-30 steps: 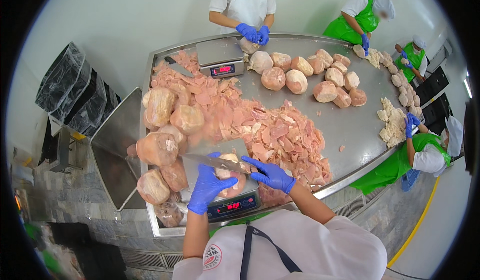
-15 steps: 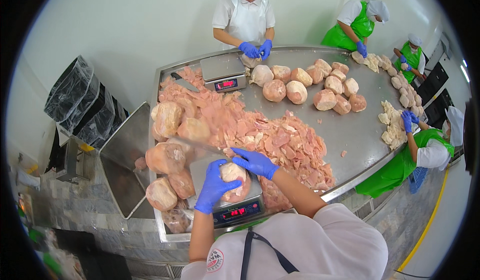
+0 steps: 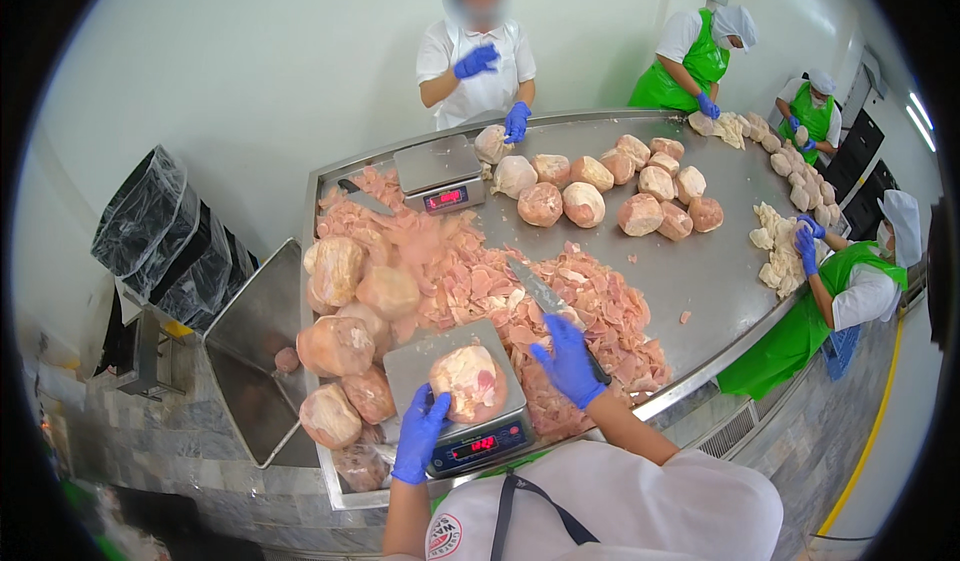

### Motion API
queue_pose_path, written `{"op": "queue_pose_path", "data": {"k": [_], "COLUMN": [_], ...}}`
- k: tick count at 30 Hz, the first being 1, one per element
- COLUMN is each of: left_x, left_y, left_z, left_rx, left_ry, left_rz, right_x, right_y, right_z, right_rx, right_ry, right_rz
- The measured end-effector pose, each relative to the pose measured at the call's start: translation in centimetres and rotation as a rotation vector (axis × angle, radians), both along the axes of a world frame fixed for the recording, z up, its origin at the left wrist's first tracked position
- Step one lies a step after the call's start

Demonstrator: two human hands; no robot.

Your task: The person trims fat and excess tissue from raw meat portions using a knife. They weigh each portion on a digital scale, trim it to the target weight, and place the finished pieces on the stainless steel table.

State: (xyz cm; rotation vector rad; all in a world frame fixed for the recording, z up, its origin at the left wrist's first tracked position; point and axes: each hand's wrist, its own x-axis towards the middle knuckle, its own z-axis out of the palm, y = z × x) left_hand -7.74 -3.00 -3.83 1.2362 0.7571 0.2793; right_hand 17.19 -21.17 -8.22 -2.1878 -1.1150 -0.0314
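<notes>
Pale walls (image 3: 300, 71) and one big steel table (image 3: 720, 296), that's the setup. Person's left hand (image 3: 421, 436) is blue-gloved, fingers a bit bent against the side of a round meat chunk (image 3: 468, 384), touching but not wrapped round it. Said chunk sits on a scale (image 3: 405, 361) with a lit red display (image 3: 482, 445). Right hand (image 3: 569, 361) is over a knife (image 3: 540, 289), thumb out wide; honestly can't tell if it's gripping the black handle (image 3: 600, 369). Blade's over a heap of pink trimmings (image 3: 615, 316). Left of the scale, piled-up chunks (image 3: 334, 346). Further off, another scale (image 3: 425, 164), a co-worker in white (image 3: 480, 76) with one hand raised, plus three green-aproned co-workers (image 3: 695, 61) off right.
</notes>
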Motion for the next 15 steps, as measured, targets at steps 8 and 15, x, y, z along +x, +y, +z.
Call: {"op": "queue_pose_path", "data": {"k": [8,15], "left_x": [0.3,-5.9], "left_y": [-0.6,5.3], "left_z": [-1.2,-9.1], "left_rx": [-0.314,-0.452], "left_ry": [-0.294,-0.885], "left_rz": [0.169,0.439], "right_x": [-8.2,-7.9], "right_y": [6.7,7.1], "right_z": [7.0,10.3], "right_rx": [0.16,0.215], "right_ry": [0.431,0.351], "right_rz": [0.489,0.628]}}
